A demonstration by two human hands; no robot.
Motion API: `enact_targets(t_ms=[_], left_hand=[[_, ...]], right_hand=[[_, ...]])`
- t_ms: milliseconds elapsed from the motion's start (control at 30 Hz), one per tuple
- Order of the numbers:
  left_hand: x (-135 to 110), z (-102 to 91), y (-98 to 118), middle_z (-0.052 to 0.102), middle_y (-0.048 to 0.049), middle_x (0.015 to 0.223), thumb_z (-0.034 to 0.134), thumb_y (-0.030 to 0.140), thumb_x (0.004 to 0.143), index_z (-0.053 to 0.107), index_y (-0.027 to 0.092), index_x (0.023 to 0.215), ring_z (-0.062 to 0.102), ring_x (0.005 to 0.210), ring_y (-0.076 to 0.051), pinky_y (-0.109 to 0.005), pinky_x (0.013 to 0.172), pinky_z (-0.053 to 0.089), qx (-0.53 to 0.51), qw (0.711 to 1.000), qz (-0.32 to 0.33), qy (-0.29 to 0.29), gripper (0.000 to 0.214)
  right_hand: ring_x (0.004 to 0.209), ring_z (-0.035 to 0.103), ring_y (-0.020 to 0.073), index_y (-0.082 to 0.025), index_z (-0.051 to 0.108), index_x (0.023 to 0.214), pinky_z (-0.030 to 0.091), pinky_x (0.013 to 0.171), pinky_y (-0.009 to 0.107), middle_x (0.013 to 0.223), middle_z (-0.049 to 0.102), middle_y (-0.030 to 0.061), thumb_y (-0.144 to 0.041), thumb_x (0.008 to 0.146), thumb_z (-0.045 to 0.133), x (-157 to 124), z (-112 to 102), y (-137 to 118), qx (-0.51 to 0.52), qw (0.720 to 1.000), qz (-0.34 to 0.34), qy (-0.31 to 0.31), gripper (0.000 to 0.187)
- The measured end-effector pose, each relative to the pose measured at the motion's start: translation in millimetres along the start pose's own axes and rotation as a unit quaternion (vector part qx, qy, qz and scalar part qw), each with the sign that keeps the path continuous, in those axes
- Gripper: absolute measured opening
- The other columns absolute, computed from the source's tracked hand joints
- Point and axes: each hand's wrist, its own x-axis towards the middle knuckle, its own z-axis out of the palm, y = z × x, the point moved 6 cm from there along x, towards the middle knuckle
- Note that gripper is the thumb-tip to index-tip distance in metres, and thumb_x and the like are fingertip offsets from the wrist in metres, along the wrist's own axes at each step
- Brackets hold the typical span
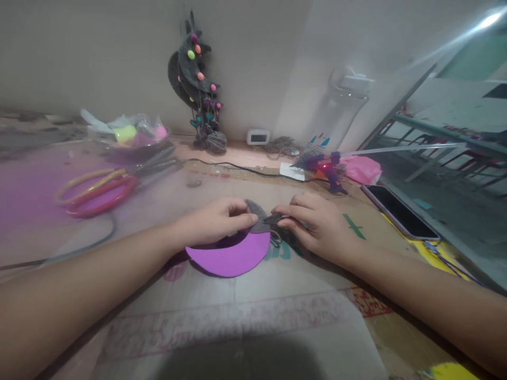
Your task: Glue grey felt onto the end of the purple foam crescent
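My left hand point(216, 224) is closed, thumb and fingers pinching a grey yarn-wrapped piece point(259, 215) that looks like a crescent. Directly below it, a purple rounded sheet point(233, 257) shows its lower curved edge; the upper part lies under my left hand and the grey piece. My right hand point(322, 224) is closed too, and between its thumb and index finger is a dark grey pointed tip point(273, 218). This tip reaches the right side of the crescent, but I cannot tell whether they are joined. A loose grey loop of yarn point(276, 238) lies under my right fingertips.
Scissors point(101, 192) with red and yellow handles lie left. A plastic bag point(130, 132) stands behind them. Crescent ornaments point(194, 68) lean on the wall near a small clock point(258, 137). A glue gun point(330, 169) with a red light, pink plastic point(362, 168) and a phone point(400, 211) are right.
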Motion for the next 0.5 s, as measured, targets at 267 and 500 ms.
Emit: enact_targets(t_ms=[267, 500], left_hand=[[0.3, -0.4, -0.3, 0.05, 0.0031, 0.064, 0.047, 0.049, 0.086, 0.056, 0.018, 0.074, 0.046, 0.06, -0.012, -0.025, 0.055, 0.035, 0.018, 1.0, 0.005, -0.004, 0.034], [-0.3, -0.4, 1.5, 0.049, 0.0024, 0.063, 0.046, 0.05, 0.085, 0.057, 0.018, 0.075, 0.044, 0.057, -0.012, -0.024, 0.052, 0.034, 0.009, 1.0, 0.003, -0.003, 0.036]], right_hand=[[0.066, 0.046, 0.0163, -0.015, 0.07, 0.099, 0.032, 0.061, 0.03, 0.071, 0.057, 0.0049, -0.035, 0.094, 0.049, 1.6, -0.4, -3.0, -0.015, 1.0, -0.014, 0.002, 0.03], [0.065, 0.048, 0.0158, -0.015, 0.07, 0.096, 0.033, 0.059, 0.029, 0.07, 0.057, 0.0045, -0.036, 0.095, 0.046, 2.5, 1.4, -0.8, -0.004, 1.0, -0.004, -0.009, 0.031]])
